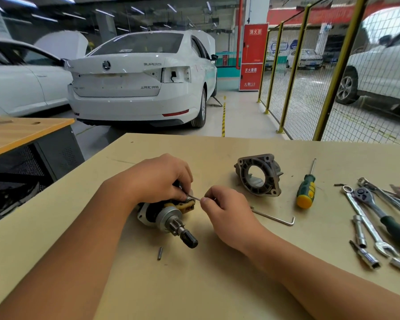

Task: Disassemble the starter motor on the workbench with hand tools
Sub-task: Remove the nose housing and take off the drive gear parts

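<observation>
Midway through a teardown, the partly stripped grey-and-black starter motor [169, 215] lies on its side near the front middle of the tan wooden workbench [217, 285], its black-tipped pinion shaft pointing toward the camera. The left hand [157, 179] curls over the top of the unit, fingers wrapped around its rear part to steady it. The right hand [226, 209] pinches a thin metal pin [193, 197] between thumb and fingertips, its far end at the yellowish plastic lever [186, 205] beside the drive gear; whether the pin is being drawn out or pushed through cannot be told.

Work already done appears substantial: the grey cast-aluminium nose housing [259, 175] stands apart from the motor, further back on the bench, and a short dark steel pin [160, 253] lies loose just in front of the shaft. Still assembled, by the look of it, are the pinion drive, the lever and the motor body behind them.

A bent silver hex key [275, 217] rests just right of the working hand. Beyond it lie a green-and-yellow-handled screwdriver [306, 188], a ratchet wrench with a dark green grip [379, 211], a chrome combination spanner [367, 222] and several loose chrome sockets [365, 255].
</observation>
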